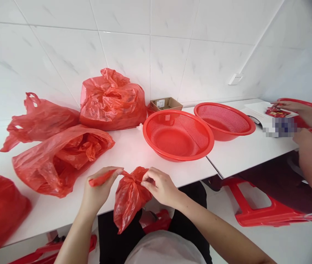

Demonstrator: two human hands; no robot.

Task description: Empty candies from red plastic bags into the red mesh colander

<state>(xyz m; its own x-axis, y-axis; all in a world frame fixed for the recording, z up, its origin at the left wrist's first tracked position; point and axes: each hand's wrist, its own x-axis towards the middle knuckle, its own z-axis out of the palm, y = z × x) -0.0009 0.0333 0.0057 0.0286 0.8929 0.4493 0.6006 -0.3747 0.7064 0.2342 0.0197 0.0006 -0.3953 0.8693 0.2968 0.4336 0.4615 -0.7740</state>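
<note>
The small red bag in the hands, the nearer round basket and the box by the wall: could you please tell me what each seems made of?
Small red bag: thin plastic film, glossy, judging by its creases and translucency. Nearer basket: probably moulded plastic, smooth, slightly shiny, with evenly perforated walls. Box: likely cardboard, matt brown, with thin flat walls.

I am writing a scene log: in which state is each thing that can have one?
Small red bag: gathered at neck, in both hands
Left hand: closed
Right hand: pinching
Spread red bag: mouth open
Large red bag: bulging, top crumpled
Handled red bag: slumped
Leftmost red bag: partly out of view
Near basket: upright
Farther basket: upright
Cardboard box: open
</note>
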